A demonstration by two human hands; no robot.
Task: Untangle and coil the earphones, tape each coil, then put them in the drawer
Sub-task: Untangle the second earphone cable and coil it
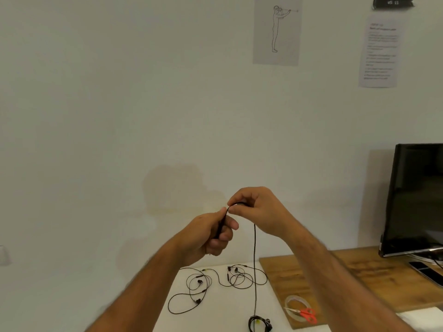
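Earphones (254, 259) hang as one black cord from a pinch held up before the wall: the right hand (260, 212) nips the cord's top between thumb and fingertips, and the left hand (211, 233), touching it just below, curls round a dark bunched length. Straight under the grip the cord drops to a small coil (259, 324), cut off by the frame's bottom edge. Left of that drop, loose earphones (215, 283) sprawl on the white table (227, 315). To the right lie a tape roll (298, 306) and red scissors (305, 313) on a wooden board (311, 271). Wall notices (381, 51) are too blurred to read.
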